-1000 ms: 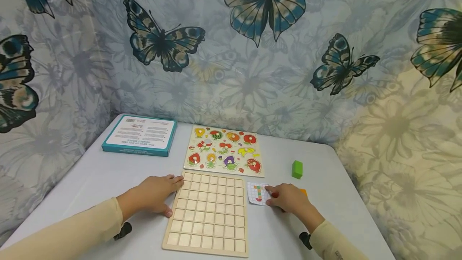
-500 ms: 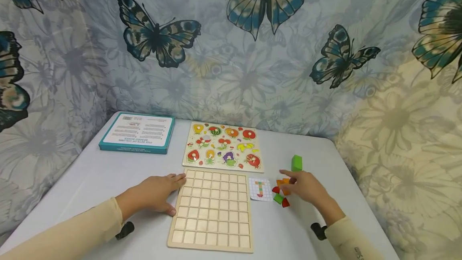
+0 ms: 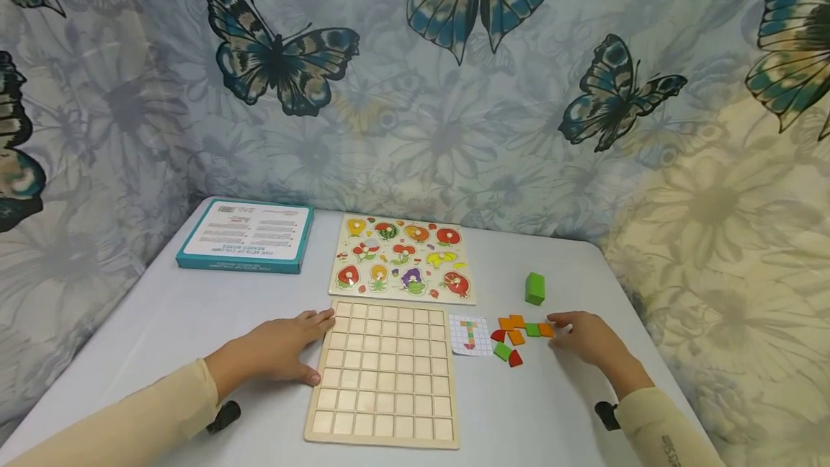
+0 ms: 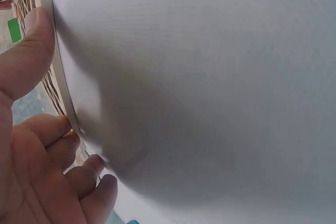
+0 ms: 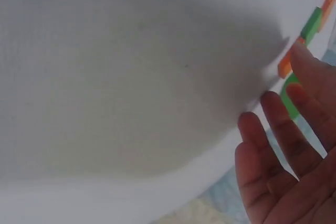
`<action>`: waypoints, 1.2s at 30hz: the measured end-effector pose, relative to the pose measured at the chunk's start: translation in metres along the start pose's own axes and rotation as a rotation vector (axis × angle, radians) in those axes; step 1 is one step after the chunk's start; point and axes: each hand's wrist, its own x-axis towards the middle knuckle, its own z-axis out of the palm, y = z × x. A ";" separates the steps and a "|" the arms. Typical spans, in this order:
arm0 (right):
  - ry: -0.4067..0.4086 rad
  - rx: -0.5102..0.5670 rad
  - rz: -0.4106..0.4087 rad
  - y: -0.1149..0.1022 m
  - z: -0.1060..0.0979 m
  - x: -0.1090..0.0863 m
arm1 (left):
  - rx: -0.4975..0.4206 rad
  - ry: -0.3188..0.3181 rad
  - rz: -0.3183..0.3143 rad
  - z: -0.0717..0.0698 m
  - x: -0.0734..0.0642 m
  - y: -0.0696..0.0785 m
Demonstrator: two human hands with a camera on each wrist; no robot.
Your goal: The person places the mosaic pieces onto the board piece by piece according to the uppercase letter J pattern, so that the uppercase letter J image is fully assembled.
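White tabletop (image 3: 519,413), butterfly-print covering (image 3: 447,143) behind it. Grid board (image 3: 382,377) lies flat just right of left hand (image 3: 279,348), spread fingers and thumb touching its left edge. Orange tile (image 3: 546,330), beside green tile (image 3: 532,330), sits at fingertips of right hand (image 3: 591,341), thumb and index apart; can't tell contact.

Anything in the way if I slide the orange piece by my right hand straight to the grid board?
Yes: a green piece directly left of the orange piece, then other orange pieces and a red piece, then the pattern card beside the grid board. They lie low, so lifting over would probably clear them.
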 end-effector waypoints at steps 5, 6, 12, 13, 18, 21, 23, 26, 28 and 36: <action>0.008 -0.026 -0.020 0.005 0.002 0.004 | -0.008 -0.005 0.003 -0.002 0.001 0.000; 0.006 -0.020 -0.017 0.005 0.002 0.004 | -0.010 -0.006 0.003 -0.002 0.001 0.000; 0.010 0.016 0.004 0.005 0.005 0.006 | -0.014 0.002 -0.005 -0.005 -0.001 -0.003; 0.012 0.015 0.005 0.004 0.005 0.007 | -0.015 0.003 -0.007 -0.006 -0.002 -0.003; 0.035 0.000 0.001 0.001 0.003 0.006 | -0.028 0.009 -0.008 -0.012 -0.005 -0.002; 0.075 0.006 -0.033 -0.004 0.002 0.004 | -0.035 0.007 -0.011 -0.011 -0.007 -0.002; 0.095 0.018 -0.064 -0.017 0.005 0.002 | -0.051 -0.001 -0.007 -0.010 -0.008 0.001; 0.091 0.040 -0.115 -0.057 0.017 0.003 | -0.066 -0.021 -0.007 -0.008 -0.010 0.006; 0.078 0.040 -0.152 -0.092 0.028 0.006 | -0.068 -0.025 -0.012 -0.007 -0.009 0.008; 0.009 -0.020 -0.447 -0.213 0.070 0.020 | 0.028 -0.015 -0.030 -0.004 -0.001 0.006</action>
